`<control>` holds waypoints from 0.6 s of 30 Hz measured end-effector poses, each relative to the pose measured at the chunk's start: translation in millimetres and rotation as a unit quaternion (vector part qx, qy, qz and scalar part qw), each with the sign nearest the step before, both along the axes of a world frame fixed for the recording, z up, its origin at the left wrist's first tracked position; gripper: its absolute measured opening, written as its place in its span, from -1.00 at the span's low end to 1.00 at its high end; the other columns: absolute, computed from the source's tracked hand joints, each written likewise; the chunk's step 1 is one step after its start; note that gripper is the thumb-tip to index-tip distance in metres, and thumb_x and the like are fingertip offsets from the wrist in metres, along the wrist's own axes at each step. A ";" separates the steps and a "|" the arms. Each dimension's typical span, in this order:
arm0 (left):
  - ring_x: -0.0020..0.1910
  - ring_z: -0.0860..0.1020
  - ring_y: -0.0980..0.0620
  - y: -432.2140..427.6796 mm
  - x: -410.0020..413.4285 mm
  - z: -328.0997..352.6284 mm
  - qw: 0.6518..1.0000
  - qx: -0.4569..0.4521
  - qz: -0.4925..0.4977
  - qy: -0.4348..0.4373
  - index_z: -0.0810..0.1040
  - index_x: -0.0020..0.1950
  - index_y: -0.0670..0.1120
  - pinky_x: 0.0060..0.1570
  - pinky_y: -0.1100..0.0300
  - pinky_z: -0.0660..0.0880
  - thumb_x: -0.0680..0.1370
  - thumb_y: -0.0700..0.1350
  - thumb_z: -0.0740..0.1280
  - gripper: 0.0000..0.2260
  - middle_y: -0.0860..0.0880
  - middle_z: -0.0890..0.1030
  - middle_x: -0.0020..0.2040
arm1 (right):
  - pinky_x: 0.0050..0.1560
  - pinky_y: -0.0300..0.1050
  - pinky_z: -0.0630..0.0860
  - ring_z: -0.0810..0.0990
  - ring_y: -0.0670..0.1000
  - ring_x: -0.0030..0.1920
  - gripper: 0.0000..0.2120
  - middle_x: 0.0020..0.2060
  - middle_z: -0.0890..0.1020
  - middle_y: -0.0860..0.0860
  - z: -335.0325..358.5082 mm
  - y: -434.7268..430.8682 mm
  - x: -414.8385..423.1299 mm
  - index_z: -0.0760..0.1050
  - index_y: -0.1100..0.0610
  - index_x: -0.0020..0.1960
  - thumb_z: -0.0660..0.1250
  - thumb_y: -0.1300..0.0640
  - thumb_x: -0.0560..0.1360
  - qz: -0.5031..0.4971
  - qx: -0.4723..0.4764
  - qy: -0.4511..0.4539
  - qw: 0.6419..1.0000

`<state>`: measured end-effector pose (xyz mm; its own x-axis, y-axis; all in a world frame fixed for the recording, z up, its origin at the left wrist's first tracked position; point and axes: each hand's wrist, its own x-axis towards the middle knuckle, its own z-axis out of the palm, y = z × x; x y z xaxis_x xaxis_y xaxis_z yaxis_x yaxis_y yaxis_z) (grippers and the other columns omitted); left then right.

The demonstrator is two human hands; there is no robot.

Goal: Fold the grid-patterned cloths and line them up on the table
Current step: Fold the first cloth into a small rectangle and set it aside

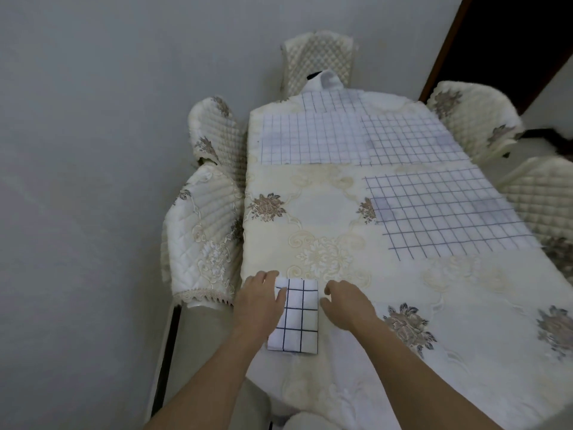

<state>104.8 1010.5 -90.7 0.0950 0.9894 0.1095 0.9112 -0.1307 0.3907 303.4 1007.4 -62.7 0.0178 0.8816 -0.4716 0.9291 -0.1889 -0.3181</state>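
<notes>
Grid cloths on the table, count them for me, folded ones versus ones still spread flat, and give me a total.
Folded grid cloth: 1, under the left hand, near the table's front edge.
Spread grid cloths: 4, at and far one.
Total: 5

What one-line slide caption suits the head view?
Left hand rests on a folded grid cloth, right hand beside it, unfolded cloths waiting.

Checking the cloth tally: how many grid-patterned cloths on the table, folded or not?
5: folded cloth near edge under left hand; spread cloths at right-middle, far left, far right, far end. Overlaps may hide more.
</notes>
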 end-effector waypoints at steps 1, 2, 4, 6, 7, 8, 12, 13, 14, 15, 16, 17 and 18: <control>-0.07 0.60 -0.09 4.1 1.6 9.8 0.999 0.020 -0.022 0.021 0.60 0.20 -0.09 -0.22 0.03 0.57 0.54 0.06 0.28 -0.67 -0.03 0.64 0.02 | 0.14 -0.01 0.46 0.47 0.11 0.21 -0.64 0.21 0.51 0.08 10.2 3.2 1.2 0.42 0.12 0.34 0.15 -0.03 0.63 0.027 0.029 -0.021 0.999; -0.04 0.60 -0.08 8.4 3.2 21.1 0.998 0.034 -0.041 0.040 0.59 0.22 -0.08 -0.21 0.02 0.58 0.53 0.11 0.22 -0.61 -0.02 0.64 0.05 | 0.18 0.01 0.44 0.43 0.12 0.26 -0.62 0.27 0.47 0.08 20.9 6.6 2.3 0.38 0.09 0.39 0.14 -0.05 0.64 0.046 0.060 -0.038 0.996; 0.04 0.60 -0.06 16.9 6.3 45.5 0.993 0.063 -0.069 0.074 0.58 0.27 -0.06 -0.14 0.01 0.59 0.51 0.18 0.14 -0.52 -0.02 0.64 0.13 | 0.19 0.01 0.43 0.39 0.11 0.31 -0.58 0.34 0.43 0.06 42.1 12.6 4.6 0.32 0.06 0.44 0.15 -0.07 0.63 0.064 0.121 -0.060 0.989; 0.15 0.57 -0.05 23.7 9.9 69.2 0.988 0.083 -0.090 0.095 0.53 0.34 -0.05 0.00 0.00 0.58 0.52 0.20 0.10 -0.47 -0.01 0.61 0.21 | 0.22 0.00 0.43 0.37 0.10 0.35 -0.54 0.38 0.40 0.04 61.6 17.4 7.3 0.30 0.03 0.47 0.16 -0.09 0.62 0.069 0.176 -0.070 0.979; 0.19 0.55 -0.05 26.5 11.8 79.9 0.986 0.089 -0.097 0.100 0.50 0.38 -0.04 0.06 -0.01 0.57 0.53 0.21 0.08 -0.46 -0.02 0.59 0.25 | 0.24 0.00 0.43 0.36 0.09 0.37 -0.53 0.40 0.39 0.03 70.4 19.4 8.9 0.28 0.02 0.48 0.16 -0.11 0.61 0.070 0.199 -0.076 0.975; 0.21 0.54 -0.06 28.7 13.6 90.2 0.985 0.096 -0.100 0.103 0.49 0.39 -0.04 0.09 -0.02 0.55 0.53 0.22 0.09 -0.45 -0.02 0.58 0.27 | 0.26 0.00 0.42 0.35 0.08 0.39 -0.51 0.42 0.38 0.03 79.1 21.2 10.4 0.27 0.01 0.49 0.17 -0.12 0.60 0.070 0.219 -0.083 0.970; 0.19 0.56 -0.06 37.7 22.4 118.4 0.983 0.120 -0.098 0.100 0.52 0.35 -0.02 0.09 -0.03 0.55 0.51 0.22 0.18 -0.49 -0.02 0.61 0.23 | 0.35 0.04 0.37 0.30 0.09 0.47 -0.46 0.48 0.34 0.04 109.7 24.5 15.2 0.24 -0.01 0.51 0.19 -0.15 0.59 0.066 0.284 -0.102 0.951; 0.19 0.56 -0.07 38.8 25.0 123.6 0.982 0.129 -0.101 0.097 0.53 0.34 -0.02 0.10 -0.05 0.55 0.50 0.22 0.20 -0.49 -0.02 0.61 0.23 | 0.37 0.05 0.35 0.27 0.10 0.50 -0.46 0.49 0.33 0.04 115.2 24.3 16.0 0.24 -0.02 0.52 0.20 -0.15 0.58 0.063 0.294 -0.102 0.948; 0.19 0.57 -0.08 39.6 27.7 127.6 0.980 0.140 -0.106 0.096 0.53 0.33 -0.02 0.11 -0.06 0.55 0.50 0.22 0.21 -0.49 -0.03 0.61 0.23 | 0.39 0.06 0.33 0.25 0.11 0.51 -0.45 0.49 0.33 0.03 119.0 23.8 16.9 0.24 -0.02 0.52 0.20 -0.15 0.58 0.062 0.301 -0.103 0.946; 0.20 0.57 -0.08 40.1 30.6 131.1 0.978 0.150 -0.111 0.096 0.53 0.33 -0.02 0.13 -0.08 0.54 0.49 0.22 0.21 -0.49 -0.03 0.61 0.23 | 0.41 0.05 0.32 0.25 0.11 0.52 -0.45 0.49 0.34 0.03 122.1 23.2 17.9 0.25 -0.02 0.52 0.20 -0.15 0.58 0.065 0.308 -0.106 0.943; 0.20 0.57 -0.09 40.3 33.5 134.2 0.976 0.158 -0.117 0.097 0.53 0.33 -0.02 0.14 -0.09 0.54 0.49 0.22 0.22 -0.49 -0.03 0.61 0.23 | 0.41 0.06 0.32 0.27 0.11 0.51 -0.45 0.48 0.36 0.04 123.9 22.1 19.0 0.27 -0.02 0.51 0.21 -0.16 0.58 0.068 0.314 -0.110 0.941; 0.20 0.57 -0.09 40.4 36.1 136.7 0.974 0.165 -0.122 0.100 0.54 0.33 -0.02 0.15 -0.10 0.53 0.48 0.22 0.22 -0.49 -0.03 0.62 0.22 | 0.41 0.06 0.33 0.29 0.12 0.51 -0.46 0.47 0.38 0.04 125.0 20.7 20.3 0.29 -0.02 0.51 0.22 -0.16 0.57 0.069 0.317 -0.113 0.939; 0.19 0.58 -0.08 41.0 38.5 138.1 0.972 0.170 -0.125 0.104 0.54 0.33 -0.02 0.14 -0.11 0.53 0.48 0.22 0.22 -0.49 -0.04 0.62 0.22 | 0.42 0.07 0.33 0.30 0.12 0.50 -0.46 0.47 0.39 0.05 125.2 19.1 21.7 0.30 -0.01 0.50 0.23 -0.16 0.57 0.070 0.319 -0.117 0.938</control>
